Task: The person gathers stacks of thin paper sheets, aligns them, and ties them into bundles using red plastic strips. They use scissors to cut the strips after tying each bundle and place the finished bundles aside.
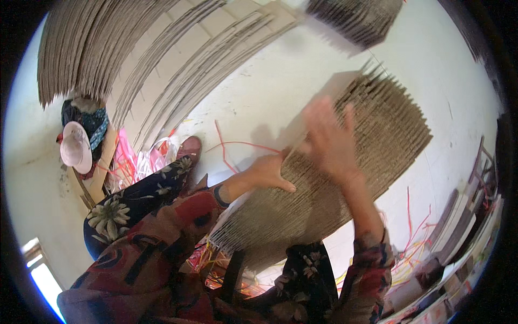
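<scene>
A thick bundle of brown cardboard sheets lies slantwise in front of me, with their edges upward and jagged, comb-like ends. My left hand grips the left side of this bundle, its thumb over the sheet edges and its fingers along the outer face. Over the far part of the bundle is my right hand, blurred by motion. Its fingers look spread and it holds nothing that I can see; whether it touches the sheets I cannot tell.
Large cardboard stacks stand at the far left, and another bundle sits at the far edge. Red and yellow straps litter the pale floor. A pale pink cap is at left; flat boards lean at right.
</scene>
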Tool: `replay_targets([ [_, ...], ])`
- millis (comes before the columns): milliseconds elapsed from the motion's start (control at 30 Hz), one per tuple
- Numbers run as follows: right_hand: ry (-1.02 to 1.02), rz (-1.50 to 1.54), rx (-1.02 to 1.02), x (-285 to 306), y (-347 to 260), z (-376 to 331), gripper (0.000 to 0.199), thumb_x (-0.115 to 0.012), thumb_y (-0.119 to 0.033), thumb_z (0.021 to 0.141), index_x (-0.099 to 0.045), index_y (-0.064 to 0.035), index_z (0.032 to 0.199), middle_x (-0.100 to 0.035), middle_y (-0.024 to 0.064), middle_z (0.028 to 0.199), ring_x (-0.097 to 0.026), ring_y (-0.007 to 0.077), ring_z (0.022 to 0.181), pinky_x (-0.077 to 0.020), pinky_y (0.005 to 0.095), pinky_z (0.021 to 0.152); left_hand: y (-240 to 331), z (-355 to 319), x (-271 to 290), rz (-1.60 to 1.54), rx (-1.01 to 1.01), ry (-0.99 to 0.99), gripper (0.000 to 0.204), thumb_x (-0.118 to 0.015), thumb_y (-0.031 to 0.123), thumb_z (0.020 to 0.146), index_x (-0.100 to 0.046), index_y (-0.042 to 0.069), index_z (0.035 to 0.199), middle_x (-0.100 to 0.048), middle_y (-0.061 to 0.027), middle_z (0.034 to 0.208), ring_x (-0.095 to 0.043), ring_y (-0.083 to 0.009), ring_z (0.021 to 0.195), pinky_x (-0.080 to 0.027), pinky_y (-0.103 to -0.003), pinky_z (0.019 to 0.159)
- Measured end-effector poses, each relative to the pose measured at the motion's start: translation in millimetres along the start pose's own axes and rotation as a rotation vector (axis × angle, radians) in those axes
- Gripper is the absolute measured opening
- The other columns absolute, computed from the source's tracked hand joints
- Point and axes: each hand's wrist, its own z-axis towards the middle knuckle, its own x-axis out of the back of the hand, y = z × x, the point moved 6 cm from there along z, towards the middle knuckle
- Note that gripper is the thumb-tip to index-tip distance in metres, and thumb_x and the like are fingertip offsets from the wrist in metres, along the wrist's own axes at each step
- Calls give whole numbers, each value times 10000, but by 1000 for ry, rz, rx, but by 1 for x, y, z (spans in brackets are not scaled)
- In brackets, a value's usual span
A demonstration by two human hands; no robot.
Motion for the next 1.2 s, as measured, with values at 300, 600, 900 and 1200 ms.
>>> replay_targets([
  [300, -334, 39, 131, -48, -40, -31, 616, -433, -519, 840, -526, 7, 1147, -511, 144, 1180, -312, 292, 1268, -95, 556, 1076, -83, 22, 149, -48, -229, 668, 351, -725, 294, 702, -671, 13, 904, -651, -161, 965, -628, -260, 875, -482, -323, 776],
  [600, -329, 86, 109, -47, -42, -25, 589, -467, -506, 831, -531, 6, 1113, -492, 131, 1172, -340, 274, 1243, -108, 558, 1069, -154, -50, 350, 913, 242, 920, 711, -627, 107, 611, -378, -21, 1264, -492, -223, 1180, -500, -377, 1063, -450, -409, 889],
  [900, -297, 129, 101, -48, -42, -25, 574, -540, -485, 786, -530, 1, 1092, -498, 137, 1148, -360, 281, 1221, -105, 572, 1067, -178, -29, 363, 922, -35, 529, 966, -738, 87, 590, -194, 24, 1386, -351, -225, 1351, -411, -375, 1181, -349, -373, 1002],
  [1200, -306, 140, 97, -48, -42, -25, 555, -541, -470, 795, -536, 2, 1086, -500, 138, 1144, -371, 288, 1210, -108, 577, 1067, -200, -28, 400, 756, 77, 465, 805, -687, 265, 736, -246, 78, 1383, -492, -230, 1225, -482, -363, 1128, -389, -395, 955],
])
